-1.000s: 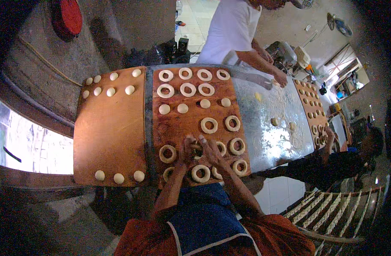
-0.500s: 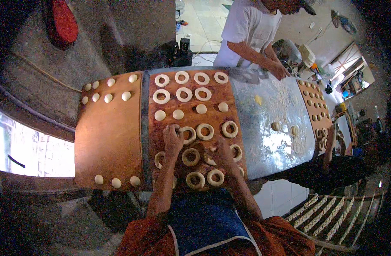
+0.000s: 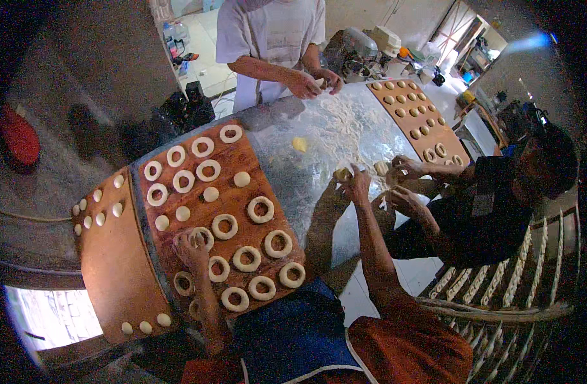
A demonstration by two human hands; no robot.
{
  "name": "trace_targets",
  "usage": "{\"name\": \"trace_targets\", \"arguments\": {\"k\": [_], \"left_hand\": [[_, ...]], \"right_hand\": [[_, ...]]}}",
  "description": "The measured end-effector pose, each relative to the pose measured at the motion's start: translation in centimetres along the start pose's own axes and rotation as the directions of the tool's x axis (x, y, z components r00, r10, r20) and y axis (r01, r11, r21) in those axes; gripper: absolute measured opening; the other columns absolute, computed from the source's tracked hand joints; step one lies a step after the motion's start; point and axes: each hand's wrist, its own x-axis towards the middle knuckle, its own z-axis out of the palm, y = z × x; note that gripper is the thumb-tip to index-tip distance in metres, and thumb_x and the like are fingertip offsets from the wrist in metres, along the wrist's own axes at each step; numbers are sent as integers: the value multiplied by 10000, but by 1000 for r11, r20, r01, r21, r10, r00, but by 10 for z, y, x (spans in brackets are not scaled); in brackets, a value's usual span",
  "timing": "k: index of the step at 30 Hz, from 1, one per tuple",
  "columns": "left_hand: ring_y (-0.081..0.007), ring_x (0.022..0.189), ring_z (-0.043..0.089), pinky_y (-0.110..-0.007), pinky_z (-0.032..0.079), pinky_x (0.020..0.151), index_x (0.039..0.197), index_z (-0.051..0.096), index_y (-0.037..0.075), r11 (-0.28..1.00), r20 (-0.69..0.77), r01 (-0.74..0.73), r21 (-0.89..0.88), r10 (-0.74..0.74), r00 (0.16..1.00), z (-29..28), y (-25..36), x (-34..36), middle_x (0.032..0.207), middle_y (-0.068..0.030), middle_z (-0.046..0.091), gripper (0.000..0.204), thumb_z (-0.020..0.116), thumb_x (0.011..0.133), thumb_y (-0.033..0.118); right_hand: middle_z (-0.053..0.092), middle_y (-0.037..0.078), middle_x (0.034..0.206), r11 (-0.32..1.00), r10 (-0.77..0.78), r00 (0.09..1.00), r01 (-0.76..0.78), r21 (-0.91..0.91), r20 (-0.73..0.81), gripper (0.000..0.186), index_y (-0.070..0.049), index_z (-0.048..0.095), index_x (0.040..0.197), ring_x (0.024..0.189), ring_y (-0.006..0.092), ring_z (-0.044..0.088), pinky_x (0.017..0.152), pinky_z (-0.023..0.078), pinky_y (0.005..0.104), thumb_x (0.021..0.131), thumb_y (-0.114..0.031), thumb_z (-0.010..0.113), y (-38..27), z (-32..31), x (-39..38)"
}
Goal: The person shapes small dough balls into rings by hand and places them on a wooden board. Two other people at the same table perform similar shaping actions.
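My left hand (image 3: 188, 247) lies curled on a pale dough ring (image 3: 202, 237) on the brown wooden board (image 3: 237, 203) in front of me. Several more dough rings (image 3: 260, 209) and a few dough balls (image 3: 210, 194) lie in rows on that board. I have my right hand (image 3: 355, 185) stretched far to the right over the floured metal table (image 3: 319, 137), its fingertips closed on a small dough ball (image 3: 342, 173).
A second board (image 3: 114, 269) with small balls lies to my left, a third board (image 3: 414, 116) with rings at the far right. A person in white (image 3: 268, 32) kneads at the far side. A person in dark clothes (image 3: 498, 205) handles dough beside my right hand.
My head has turned right, so the boards slid left in view. My right hand left the rings and reached out to the floured table. My left hand stayed on the board.
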Motion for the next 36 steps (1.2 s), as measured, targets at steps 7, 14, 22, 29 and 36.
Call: {"name": "trace_targets", "arguments": {"k": [7,14,22,29,36], "left_hand": [[-301,1012,635,-421,513,880,1141,645,40,942,-14,164,-293,-176,984,35,95,-23,1065,-133,657,337,696,1001,343],[-201,986,693,-340,559,874,1312,632,2,544,303,150,-825,203,931,130,247,-47,1112,-119,714,428,718,998,279],[-201,972,702,-354,558,881,1171,710,-24,574,476,317,-755,147,867,101,293,-44,1032,-115,744,379,733,985,306],[-205,1025,667,-366,532,919,1194,671,19,651,481,299,-698,116,869,91,280,-51,1094,-106,703,324,684,1018,291],[-208,1116,627,-334,508,988,1393,509,76,241,642,621,-746,11,766,84,259,-57,1267,-96,625,438,682,1008,195]], "right_hand": [[681,146,761,999,22,959,-29,24,282,237,-67,693,876,707,301,690,640,538,432,752,-205,841,25,-9,45],[622,99,984,-140,209,753,-608,781,624,384,-83,513,1083,897,251,698,812,641,416,833,41,776,-70,-66,-13],[693,150,1063,287,57,876,-474,832,479,527,-49,478,1303,967,230,711,833,623,369,875,10,780,-136,-132,-41],[721,163,1073,276,-70,837,-506,817,542,616,-47,442,1397,974,217,710,834,613,369,880,24,768,-155,-143,-30],[710,127,1081,179,-368,639,-665,725,676,592,-56,463,1418,983,213,710,829,585,360,900,-57,749,-166,-161,-22]]}}
